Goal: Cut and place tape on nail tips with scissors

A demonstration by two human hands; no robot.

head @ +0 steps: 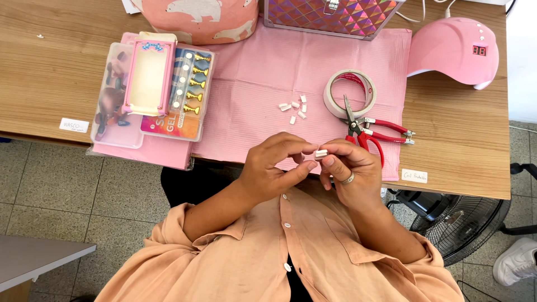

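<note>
**Desk inventory: two hands on one small white piece**

Landmark for all places: the pink mat (263, 89) spread on the wooden table (50, 72).

- Left hand (274, 168) — at the near edge of the mat, fingers curled narrow, thumb and fingertips pinched on the small white piece (321, 154).
- Right hand (349, 168) — just beside the left hand, touching it at the fingertips; fingers drawn close, gripping the same small white piece from the other side. A ring sits on one finger.
- Small white piece — held between both hands, above the mat's near edge, clear of the surface.
- Loose white pieces (295, 107) — a small scatter lying on the middle of the mat, beyond the hands.
- Tape roll (350, 93) — flat on the mat, right of the scatter.
- Red-handled scissors (366, 130) — blades overlapping the tape roll, handles reaching towards the mat's right edge.
- Clear plastic cases (151, 92) — stacked at the mat's left edge, one with a row of small gold-tipped holders, a pink box on top.
- Pink dome lamp (453, 50) — off the mat's far right corner, on the table.
- Shiny patterned case (330, 17) — at the mat's far edge.
- Fabric bag with polar bear print (196, 19) — at the far edge, left of the patterned case.
- Floor fan (458, 223) — below the table, right of the mat.
</note>
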